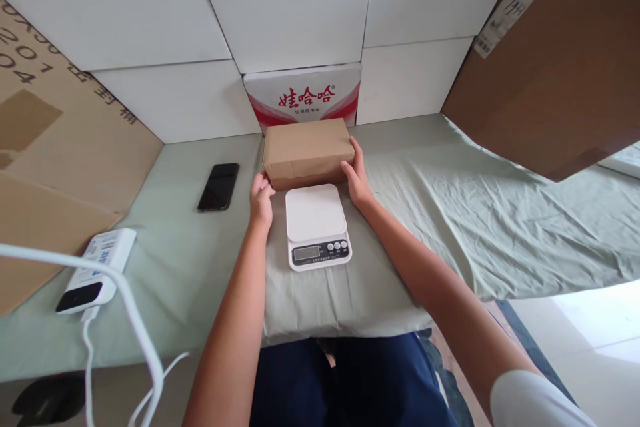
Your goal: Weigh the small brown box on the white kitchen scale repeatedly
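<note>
Though wide, carton (pixel 309 143) between hands (pixel 261 199) (pixel 357 177).

- Table (pixel 185 267) under pale green cloth (pixel 450 233), wrinkled at right
- Behind it, back wall (pixel 295 0) of white panels, red-lettered box (pixel 325 77) at its foot
- Left cardboard (pixel 75 120), dark-printed, upright along one side
- Opposite, plainer right cardboard (pixel 550 80) with white label (pixel 507 17)
- Lower right, pale floor (pixel 575 327) crossed by dark band (pixel 530 342), bright light across part of it
</note>
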The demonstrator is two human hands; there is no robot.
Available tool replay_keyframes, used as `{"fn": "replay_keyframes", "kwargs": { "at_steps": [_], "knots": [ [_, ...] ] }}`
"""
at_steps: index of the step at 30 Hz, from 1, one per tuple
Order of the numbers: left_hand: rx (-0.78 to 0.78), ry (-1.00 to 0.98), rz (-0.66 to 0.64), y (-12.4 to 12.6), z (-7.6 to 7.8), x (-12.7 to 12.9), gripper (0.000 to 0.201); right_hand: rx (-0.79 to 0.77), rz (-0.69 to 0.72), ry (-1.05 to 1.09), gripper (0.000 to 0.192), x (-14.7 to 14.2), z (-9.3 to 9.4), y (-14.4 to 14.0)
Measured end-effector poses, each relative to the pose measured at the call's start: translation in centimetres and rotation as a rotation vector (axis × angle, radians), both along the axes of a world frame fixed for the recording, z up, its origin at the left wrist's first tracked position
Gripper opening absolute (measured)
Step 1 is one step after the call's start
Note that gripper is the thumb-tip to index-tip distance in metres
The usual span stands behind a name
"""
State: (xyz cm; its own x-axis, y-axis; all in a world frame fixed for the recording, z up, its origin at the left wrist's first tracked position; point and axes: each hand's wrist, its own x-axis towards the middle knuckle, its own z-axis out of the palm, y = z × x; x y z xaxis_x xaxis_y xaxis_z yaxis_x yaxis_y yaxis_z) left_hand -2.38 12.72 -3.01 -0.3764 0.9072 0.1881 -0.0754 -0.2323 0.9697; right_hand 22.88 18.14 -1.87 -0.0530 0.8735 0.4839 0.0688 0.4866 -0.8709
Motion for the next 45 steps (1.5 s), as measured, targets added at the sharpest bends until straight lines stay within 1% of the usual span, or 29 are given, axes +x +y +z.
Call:
{"fn": "replay_keyframes", "kwargs": {
  "at_steps": [2,4,6,8,11,14,18,22,25,27,28,30,32,34,35,38,42,45],
  "knots": [
    [0.019,-0.009,0.007,0.1,-0.1,-0.5,0.061,0.005,-0.012,0.015,0.090,0.3,-0.4,0.5],
    [0.027,-0.013,0.057,0.2,0.0,-1.2,0.063,0.000,-0.027,0.018,0.089,0.9,-0.9,1.0],
    [0.020,-0.029,0.119,0.3,0.1,-1.9,0.064,-0.029,-0.033,0.012,0.088,1.5,-1.2,1.3],
    [-0.003,-0.055,0.138,0.3,0.3,-2.2,0.062,-0.066,-0.015,0.005,0.088,1.8,-1.3,1.3],
    [-0.038,-0.050,0.046,0.4,0.4,-1.7,0.056,-0.076,0.030,-0.036,0.091,1.7,-1.0,1.0],
    [-0.061,0.013,-0.037,0.2,0.5,-0.9,0.051,-0.050,0.038,-0.079,0.094,1.2,-0.5,0.5],
    [-0.053,0.058,-0.039,-0.2,0.9,-0.3,0.051,-0.036,0.041,-0.057,0.098,0.7,0.4,-0.2],
    [0.012,0.062,-0.015,-0.9,2.3,-0.2,0.047,0.030,0.031,-0.059,0.099,0.5,1.5,-0.8],
    [0.105,0.052,-0.023,-2.6,3.7,0.0,0.055,0.101,0.026,-0.074,0.100,0.6,2.5,-1.9],
    [0.147,0.035,-0.014,-4.8,4.2,0.3,0.065,0.135,0.026,-0.089,0.099,0.9,2.9,-3.4],
    [0.150,0.027,-0.001,-6.1,4.2,0.5,0.068,0.142,0.026,-0.100,0.099,1.3,2.9,-4.3],
    [0.117,0.023,0.042,-9.2,3.7,0.8,0.072,0.140,0.027,-0.128,0.099,2.2,2.5,-6.7],
    [0.060,0.030,0.061,-12.3,2.5,1.1,0.072,0.124,0.040,-0.154,0.097,3.4,1.5,-9.3],
    [0.022,0.037,0.048,-14.7,1.3,1.3,0.068,0.127,0.041,-0.169,0.092,4.6,0.5,-11.6],
    [0.013,0.041,0.032,-15.6,0.8,1.3,0.066,0.123,0.049,-0.176,0.090,5.0,0.0,-12.5],
    [0.008,0.027,0.008,-16.6,0.1,1.5,0.063,0.115,0.060,-0.179,0.087,5.6,-0.6,-13.9],
    [-0.017,-0.021,0.060,-16.2,0.3,1.6,0.070,0.102,0.058,-0.175,0.087,5.1,-0.2,-13.5],
    [-0.045,-0.029,0.073,-16.2,0.3,1.6,0.074,0.092,0.064,-0.178,0.086,4.9,0.2,-13.1]
  ]
}}
